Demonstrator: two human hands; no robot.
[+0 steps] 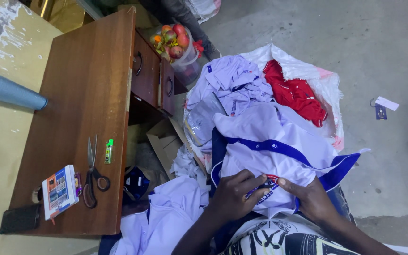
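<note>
Both hands, left [232,196] and right [310,196], pinch the white blue-trimmed cotton shirt [270,141]. Keeping its embroidered badge [265,186] taut and flat probably helps.

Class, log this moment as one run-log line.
left hand: pinching white shirt at badge | right hand: gripping same shirt | scissors: on desk, untouched

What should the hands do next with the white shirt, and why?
Probably pinch the badge flat and pull the cloth snug. Both the left hand and the right hand already press the white shirt around that badge on the lap, and the cloth there is bunched. The scissors lie out of reach on the desk.
</note>
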